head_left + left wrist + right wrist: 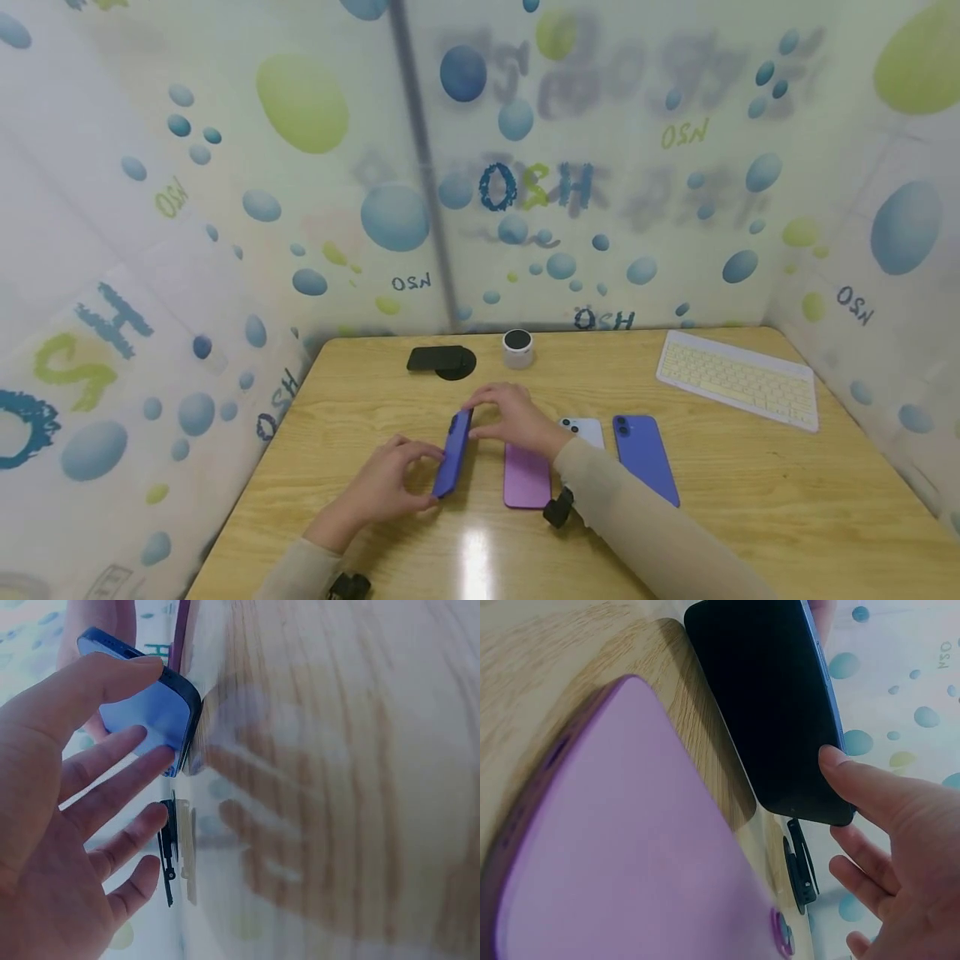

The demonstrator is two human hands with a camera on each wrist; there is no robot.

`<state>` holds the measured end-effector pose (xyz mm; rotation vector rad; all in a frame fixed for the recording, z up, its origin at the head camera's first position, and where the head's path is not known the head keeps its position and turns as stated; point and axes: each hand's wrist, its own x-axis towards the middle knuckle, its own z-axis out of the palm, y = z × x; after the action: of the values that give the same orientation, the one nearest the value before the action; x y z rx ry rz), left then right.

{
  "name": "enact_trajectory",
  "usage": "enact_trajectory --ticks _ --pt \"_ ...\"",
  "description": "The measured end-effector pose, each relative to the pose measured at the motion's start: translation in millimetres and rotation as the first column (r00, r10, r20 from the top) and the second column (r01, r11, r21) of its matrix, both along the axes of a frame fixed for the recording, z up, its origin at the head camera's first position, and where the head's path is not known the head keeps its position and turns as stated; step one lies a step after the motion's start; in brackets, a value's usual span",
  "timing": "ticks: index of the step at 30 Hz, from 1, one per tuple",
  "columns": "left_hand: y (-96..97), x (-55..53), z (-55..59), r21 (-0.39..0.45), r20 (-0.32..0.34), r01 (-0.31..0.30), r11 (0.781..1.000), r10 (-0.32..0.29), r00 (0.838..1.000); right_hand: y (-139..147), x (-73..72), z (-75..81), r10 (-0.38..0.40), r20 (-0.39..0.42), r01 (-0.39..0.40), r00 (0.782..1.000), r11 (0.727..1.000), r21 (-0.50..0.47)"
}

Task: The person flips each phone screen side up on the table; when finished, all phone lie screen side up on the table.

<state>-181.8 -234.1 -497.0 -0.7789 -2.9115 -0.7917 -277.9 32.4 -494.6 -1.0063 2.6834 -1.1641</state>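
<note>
A blue smartphone [453, 454] stands tilted on its long edge, low over the table, held between both hands. My left hand [386, 483] holds its near end; in the left wrist view the thumb lies on the phone's edge and the fingers are by its blue back [154, 712]. My right hand [517, 421] grips the far end, thumb at the edge of the black screen [769, 705], fingertips behind. Just right of it a purple phone [527, 482] lies back up, partly covered by the right arm. Beside that are a white phone [588, 430] and another blue phone [647, 458].
Toward the back of the wooden table [360, 400] lies a black flat device on a round base [442, 360], with a small white cylindrical speaker [517, 348] beside it. A white keyboard [738, 379] sits at the back right. Printed curtains [615, 167] enclose the table.
</note>
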Motion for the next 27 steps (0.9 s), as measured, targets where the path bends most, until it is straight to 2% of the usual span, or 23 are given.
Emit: enact_trajectory --ticks 6,12,15,21,27 --pt "-1.7 -0.3 -0.3 0.055 0.055 -0.003 0.998 0.0 0.998 -4 -0.3 0.8 -0.006 -0.028 0.006 1.0 1.0 -0.018" --pt "-3.5 -0.3 2.3 0.093 0.07 0.008 0.996 -0.014 0.997 -9 -2.1 1.3 -0.003 -0.066 0.001 0.998 1.0 -0.022" --pt "-4.8 -0.5 6.0 0.116 0.058 0.037 0.993 -0.044 0.997 -12 -2.6 2.2 -0.004 -0.066 0.003 0.998 1.0 -0.024" --pt "-10.8 -4.4 14.9 0.138 -0.007 0.115 0.984 -0.115 0.993 -19 -2.3 4.7 -0.006 -0.068 0.002 0.998 0.999 -0.046" --pt "-17.1 -7.2 20.6 0.115 -0.038 0.137 0.984 -0.133 0.99 -28 -3.3 4.5 -0.018 -0.1 0.015 0.995 0.999 -0.033"
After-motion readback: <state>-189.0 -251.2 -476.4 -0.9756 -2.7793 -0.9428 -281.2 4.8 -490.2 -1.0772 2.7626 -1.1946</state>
